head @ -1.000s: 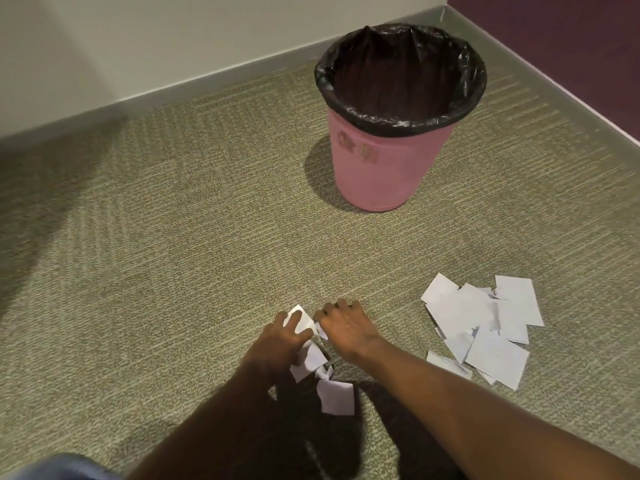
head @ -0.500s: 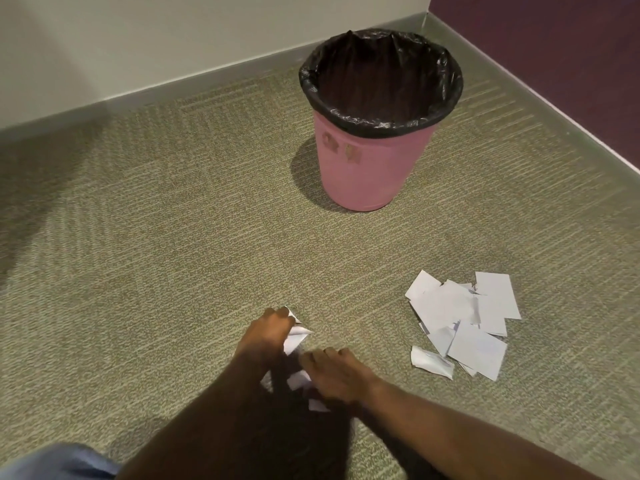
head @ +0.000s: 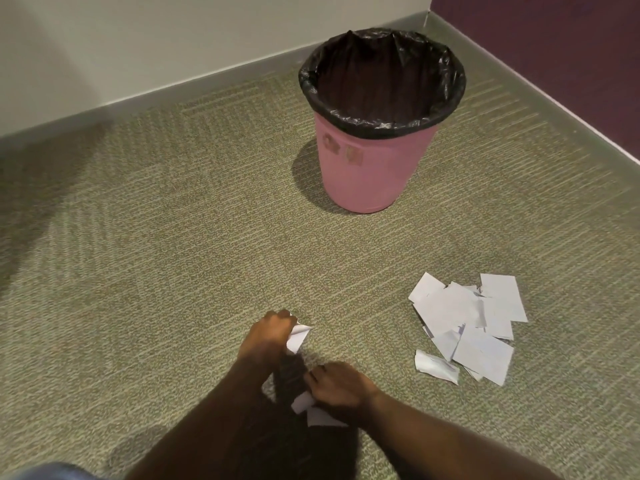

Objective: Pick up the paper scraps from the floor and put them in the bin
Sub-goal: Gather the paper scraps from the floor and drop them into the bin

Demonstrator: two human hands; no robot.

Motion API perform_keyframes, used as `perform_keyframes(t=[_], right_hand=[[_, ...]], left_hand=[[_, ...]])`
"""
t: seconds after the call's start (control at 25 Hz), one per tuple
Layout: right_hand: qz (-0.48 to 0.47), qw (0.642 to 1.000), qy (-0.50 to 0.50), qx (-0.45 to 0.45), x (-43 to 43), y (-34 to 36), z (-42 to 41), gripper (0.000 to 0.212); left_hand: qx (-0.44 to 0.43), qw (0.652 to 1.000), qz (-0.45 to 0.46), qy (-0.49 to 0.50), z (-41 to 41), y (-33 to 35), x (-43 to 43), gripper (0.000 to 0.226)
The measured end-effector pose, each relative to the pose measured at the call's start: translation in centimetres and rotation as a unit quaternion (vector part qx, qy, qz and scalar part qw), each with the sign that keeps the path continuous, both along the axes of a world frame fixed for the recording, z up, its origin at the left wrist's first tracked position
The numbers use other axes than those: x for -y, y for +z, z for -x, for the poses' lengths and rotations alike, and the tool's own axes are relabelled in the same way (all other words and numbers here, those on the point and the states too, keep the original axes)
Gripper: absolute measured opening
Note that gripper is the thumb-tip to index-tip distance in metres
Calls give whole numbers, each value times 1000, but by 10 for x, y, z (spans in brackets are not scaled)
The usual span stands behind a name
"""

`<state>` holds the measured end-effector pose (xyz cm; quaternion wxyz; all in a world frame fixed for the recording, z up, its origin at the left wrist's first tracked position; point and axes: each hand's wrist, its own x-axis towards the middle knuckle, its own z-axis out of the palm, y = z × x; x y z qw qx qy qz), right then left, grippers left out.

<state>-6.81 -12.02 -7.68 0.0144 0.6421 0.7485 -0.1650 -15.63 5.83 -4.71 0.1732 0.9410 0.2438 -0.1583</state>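
Head view is showing two bare hands reaching down to the carpet floor [head: 173, 254]. The left hand [head: 268, 337] is curling shut around a white paper scrap [head: 298, 337], and a bent corner of it is poking out past the fingers. The right hand [head: 337, 388] is lying low with its fingers bent down, pressing on two small scraps [head: 313, 410] on the floor just under it. I cannot tell if it is gripping them yet. The two hands are sitting near each other, with a dark shadow between them.

A pile of white paper scraps [head: 467, 323] is lying on the floor off to the right, well apart from the hands. The pieces are overlapping each other. Farther away, a pink bin [head: 367, 171] is standing upright near the room corner. A black bin bag [head: 381, 81] is folding over its rim.
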Motion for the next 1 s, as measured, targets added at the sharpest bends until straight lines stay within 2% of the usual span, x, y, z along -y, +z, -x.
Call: perform_keyframes(t=[0.12, 0.2, 0.28, 0.36, 0.4, 0.48, 0.52, 0.6, 0.72, 0.8, 0.84, 0.92, 1.0], right_hand=[[43, 996, -27, -74, -7, 12, -6, 31], [88, 962, -155, -206, -23, 34, -14, 26], [75, 901, -286, -317, -49, 69, -36, 19], [58, 811, -381, -440, -76, 116, -76, 15], [43, 765, -402, -501, -86, 142, -98, 12], [-34, 701, -421, -575, -97, 191, -138, 15], [-100, 677, -434, -586, -103, 213, -157, 20], [-234, 646, -477, -548, -117, 250, -191, 24], [-364, 579, -555, -474, -140, 280, -237, 18], [-368, 523, -609, -470, -150, 283, -258, 20], [-353, 509, -628, -471, -154, 282, -265, 19], [-328, 508, -647, -465, -162, 277, -273, 17], [-326, 516, -654, -447, -168, 274, -279, 16]], left_hand=[[22, 997, 29, 71, -17, 15, -1, 19], [73, 987, 37, 135, -35, 41, -10, 14], [136, 981, -12, 138, -60, 79, -34, 13], [222, 962, -80, 138, -88, 129, -61, 8], [265, 947, -97, 152, -104, 156, -73, 6], [344, 913, -103, 193, -136, 207, -92, 11], [379, 895, -94, 214, -153, 228, -100, 15], [433, 869, -22, 238, -192, 260, -108, 19], [408, 857, 175, 262, -242, 280, -104, 24], [359, 864, 227, 270, -263, 275, -102, 24], [339, 872, 221, 276, -271, 270, -103, 25], [312, 887, 175, 292, -283, 261, -106, 36], [308, 888, 157, 305, -292, 255, -107, 39]])
